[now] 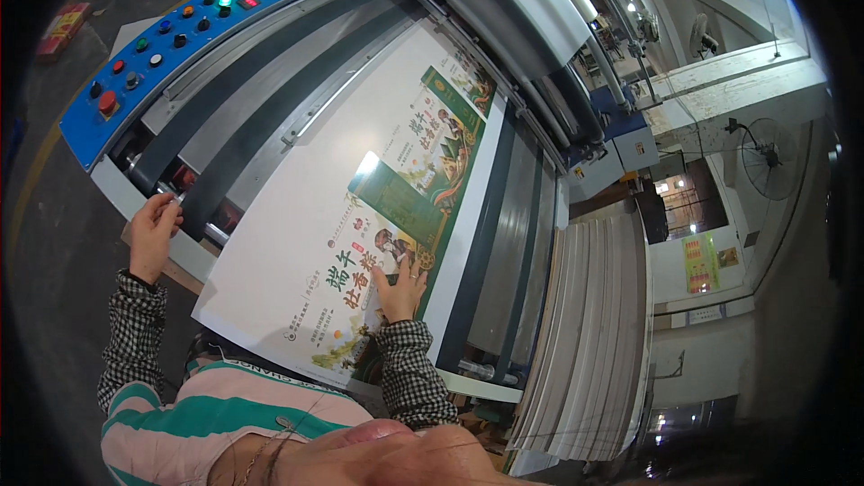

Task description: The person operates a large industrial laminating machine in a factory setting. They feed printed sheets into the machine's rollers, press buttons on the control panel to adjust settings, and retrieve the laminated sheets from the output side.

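Note:
A large printed sheet (270,252), white with green panels and food pictures, lies slantwise across the feed bed of a machine. My right hand (402,292) rests on its printed area near the lower right, fingers spread, a ring on one of them. At the left end of the bed, my left hand (153,232) is beside the end of a dark belt (193,202) and a metal roller. Its thumb and fingers are bent close together; whatever may be between them is too small to make out. Checked sleeves cover both forearms.
A blue control panel (193,31) with coloured buttons and a small screen runs along the far left. Rollers (531,54) stand at the sheet's far end. To the right is a tall stack of sheets (585,333). A fan (760,157) hangs by the wall.

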{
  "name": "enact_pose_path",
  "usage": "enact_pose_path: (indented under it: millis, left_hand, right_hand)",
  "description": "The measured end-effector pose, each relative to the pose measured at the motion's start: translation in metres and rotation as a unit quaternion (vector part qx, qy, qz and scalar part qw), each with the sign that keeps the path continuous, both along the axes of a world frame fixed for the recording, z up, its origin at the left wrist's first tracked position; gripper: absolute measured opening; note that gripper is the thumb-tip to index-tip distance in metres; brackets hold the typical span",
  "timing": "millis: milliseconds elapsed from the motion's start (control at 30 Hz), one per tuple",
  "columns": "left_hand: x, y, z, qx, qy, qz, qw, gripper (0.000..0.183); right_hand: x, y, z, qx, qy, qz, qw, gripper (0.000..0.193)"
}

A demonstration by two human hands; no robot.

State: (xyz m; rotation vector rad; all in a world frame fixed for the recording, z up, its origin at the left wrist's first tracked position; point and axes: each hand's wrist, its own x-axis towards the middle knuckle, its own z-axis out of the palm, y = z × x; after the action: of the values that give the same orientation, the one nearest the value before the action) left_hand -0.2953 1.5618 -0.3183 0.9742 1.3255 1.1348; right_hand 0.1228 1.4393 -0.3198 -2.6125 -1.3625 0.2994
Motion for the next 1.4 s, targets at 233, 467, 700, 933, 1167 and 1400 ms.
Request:
enact_pose_path:
  millis: [233, 467, 700, 933, 1167, 1400]
  left_hand:
    - [-0.02, -0.032, -0.004, 0.028, 0.033, 0.012, 0.999, 0.031]
    - [-0.016, -0.079, 0.004, 0.039, 0.042, 0.015, 0.998, 0.033]
    - [0.014, -0.11, 0.012, 0.076, 0.06, -0.025, 0.995, 0.03]
    - [0.009, -0.129, 0.019, 0.13, 0.112, -0.019, 0.985, 0.022]
    - [0.012, -0.155, 0.022, 0.173, 0.194, -0.033, 0.965, 0.025]
    - [0.011, -0.197, 0.024, 0.196, 0.23, -0.076, 0.95, 0.024]
  right_hand:
    - [0.002, 0.006, -0.007, -0.006, 0.003, 0.011, 1.0, 0.084]
    - [0.007, -0.009, -0.006, 0.063, 0.048, 0.059, 0.995, 0.072]
    - [0.115, -0.124, 0.039, 0.307, -0.12, 0.103, 0.939, 0.022]
    - [0.206, -0.43, 0.282, 0.201, -0.577, -0.362, 0.704, 0.031]
    - [0.198, -0.633, 0.268, 0.08, -0.493, -0.534, 0.682, 0.028]
    - [0.164, -0.612, 0.16, 0.13, -0.453, -0.386, 0.793, 0.021]
